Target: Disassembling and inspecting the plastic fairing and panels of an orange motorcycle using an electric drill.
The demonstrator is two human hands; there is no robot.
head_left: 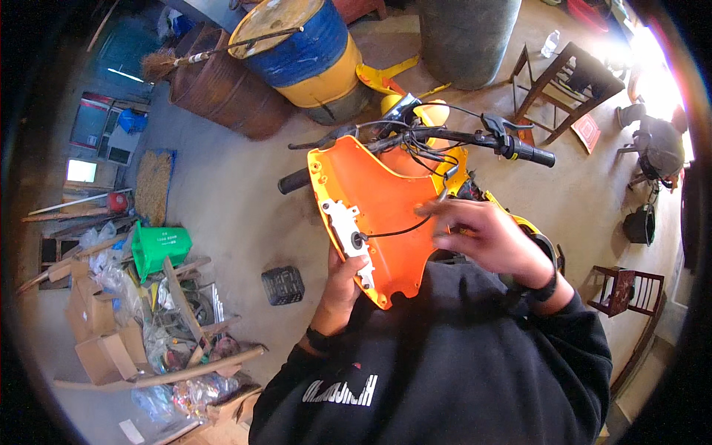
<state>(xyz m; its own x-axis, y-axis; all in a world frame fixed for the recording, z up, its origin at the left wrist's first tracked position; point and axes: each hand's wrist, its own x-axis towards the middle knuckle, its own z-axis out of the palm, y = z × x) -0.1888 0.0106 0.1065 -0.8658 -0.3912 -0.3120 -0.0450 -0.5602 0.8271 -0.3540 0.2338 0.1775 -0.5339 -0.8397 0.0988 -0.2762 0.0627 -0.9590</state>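
Observation:
An orange plastic body panel (397, 211), its hollow inner side facing me, rests against the handlebar (475, 137) of a small yellow motorbike. My left hand (343, 285) grips the panel's lower left edge, thumb on the white plastic fitting (343, 226) fixed inside it. From the fitting a black cable (400, 231) runs to my right hand (482, 233). That hand's fingers are bent and closed around the cable, slightly blurred. Beyond the fingertips the cable rises to a connector (450, 172) among tangled wires below the handlebar.
A blue and yellow drum (308, 55), a rusty barrel (222, 96) and a grey barrel (469, 37) stand at the back. Wooden chairs (571, 81) are on the right. At left lie a green bin (159, 248), cardboard boxes (111, 356) and scrap. A black crate (283, 285) sits on the floor.

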